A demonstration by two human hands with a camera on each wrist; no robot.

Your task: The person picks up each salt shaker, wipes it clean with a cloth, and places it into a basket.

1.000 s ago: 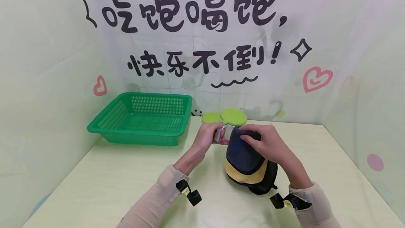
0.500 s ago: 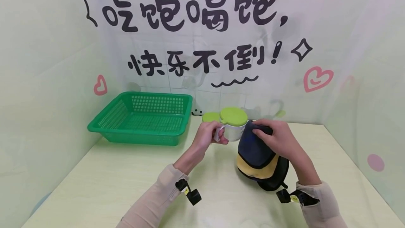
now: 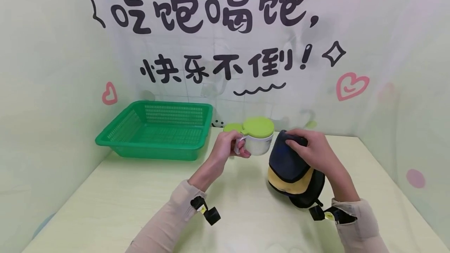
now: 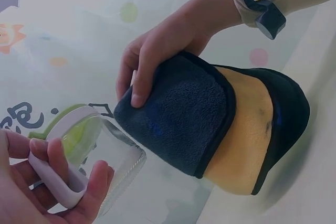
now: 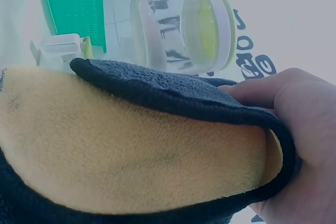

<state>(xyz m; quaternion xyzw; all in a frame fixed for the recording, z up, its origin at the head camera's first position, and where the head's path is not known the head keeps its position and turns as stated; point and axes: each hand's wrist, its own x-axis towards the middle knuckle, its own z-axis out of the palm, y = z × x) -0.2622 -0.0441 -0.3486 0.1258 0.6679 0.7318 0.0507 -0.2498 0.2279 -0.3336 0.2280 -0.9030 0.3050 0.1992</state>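
Dark blue and yellow, with black edging, a folded cloth [image 3: 290, 161] is shown in the head view, hanging from the right hand [image 3: 314, 147], by which its upper edge is pinched between thumb and fingers. Just to its left, above the table [image 3: 140, 198], a transparent jar [image 3: 258, 146] with a green lid [image 3: 258, 127] is held upright by its white handle [image 3: 237, 146], round which the fingers of the left hand [image 3: 223, 145] are curled. A narrow gap is seen between jar and cloth. A second green lid [image 3: 233, 128] is partly hidden behind the left hand. A green basket [image 3: 175, 154] is placed at the far left of the table, before a pale curtain [image 3: 299, 100] printed with dark lettering.

In the left wrist view, the handle is enclosed by the left hand's bent fingers, and the jar's ribbed lower edge is displayed. The cloth's top corner is gripped beneath the right thumb, with the folds layered blue over yellow.

In the right wrist view, the cloth's yellow face is presented broadly in the foreground. The right hand's fingertips are largely concealed by the fabric. Beyond it, the jar's clear wall is seen, with the basket farther off.
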